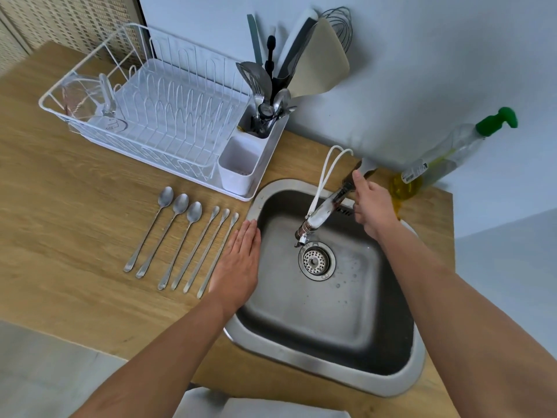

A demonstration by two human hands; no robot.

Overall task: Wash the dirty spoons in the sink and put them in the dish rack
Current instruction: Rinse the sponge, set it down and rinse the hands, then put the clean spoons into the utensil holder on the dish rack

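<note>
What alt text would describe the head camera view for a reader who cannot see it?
A person's right hand holds the faucet over an empty steel sink, while the left hand rests flat beside six spoons on the wooden counter. A white dish rack stands behind.

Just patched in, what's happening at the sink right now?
A person stands at the sink. The right hand grips the faucet near its handle; no water is visibly running. The left hand lies flat on the counter at the sink's left edge. Six spoons lie in a row on the wooden counter, none picked up yet. The dish rack behind them has one empty cutlery cup.
</note>
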